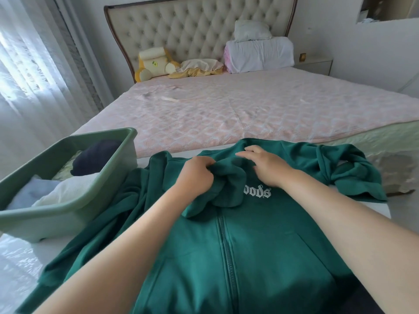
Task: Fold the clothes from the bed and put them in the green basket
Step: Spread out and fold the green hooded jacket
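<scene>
A dark green zip hoodie [260, 234] with white lettering lies front up on a white surface at the foot of the bed [226, 109]. Its hood is bunched over the chest and its sleeves spread left and right. My left hand [197, 175] is closed on the bunched hood fabric. My right hand [265, 165] rests flat on the hoodie near the collar, fingers spread. The green basket [56, 211] stands to the left, touching the hoodie's left sleeve. It holds a dark navy garment and folded white and pale clothes.
The pink quilted bed stretches ahead. A yellow plush toy [154, 64], a crumpled yellow and white cloth [197, 68] and stacked pillows [260, 53] lie by the tufted headboard. Curtains hang at left and a nightstand [315, 64] sits at right.
</scene>
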The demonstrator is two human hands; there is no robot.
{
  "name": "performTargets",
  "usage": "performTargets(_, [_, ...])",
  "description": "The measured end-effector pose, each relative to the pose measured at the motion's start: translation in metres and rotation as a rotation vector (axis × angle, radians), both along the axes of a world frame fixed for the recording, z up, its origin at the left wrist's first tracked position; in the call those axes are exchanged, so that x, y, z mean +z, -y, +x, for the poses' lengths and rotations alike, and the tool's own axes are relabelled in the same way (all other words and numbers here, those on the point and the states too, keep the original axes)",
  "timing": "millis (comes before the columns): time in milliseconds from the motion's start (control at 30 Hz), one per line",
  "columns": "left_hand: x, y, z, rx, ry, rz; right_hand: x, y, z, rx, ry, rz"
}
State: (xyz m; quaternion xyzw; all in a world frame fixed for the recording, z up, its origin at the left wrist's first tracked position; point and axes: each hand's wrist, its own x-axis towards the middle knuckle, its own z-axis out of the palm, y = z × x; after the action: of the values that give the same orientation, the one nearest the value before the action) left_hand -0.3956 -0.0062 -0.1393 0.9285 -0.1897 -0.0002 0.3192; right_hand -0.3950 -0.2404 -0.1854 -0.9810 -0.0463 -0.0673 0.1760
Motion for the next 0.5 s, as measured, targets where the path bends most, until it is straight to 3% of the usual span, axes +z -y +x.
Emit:
performTargets(133, [0.003, 0.0, 0.015, 0.076, -0.185, -0.06, 0.01, -0.016, 0.018, 0.048, -0.035, 0.103])
performTargets(233, [0.009, 0.004, 0.028, 0.118, -0.202, -0.009, 0.024, -0.024, 0.026, 0.057, -0.062, 0.254])
performTargets(300, [0.016, 0.004, 0.037, 0.156, -0.16, 0.072, 0.029, -0.026, 0.031, 0.12, -0.206, 0.44])
performTargets(367, [0.022, 0.002, 0.042, 0.106, -0.18, 0.018, 0.032, -0.027, 0.035, 0.172, -0.355, 0.515])
performTargets(433, [0.031, 0.002, 0.038, 0.029, -0.272, 0.057, 0.032, -0.028, 0.038, 0.19, -0.363, 0.394])
performTargets(500, [0.035, 0.006, 0.036, -0.009, -0.193, 0.288, 0.03, -0.029, 0.04, 0.126, -0.29, 0.166])
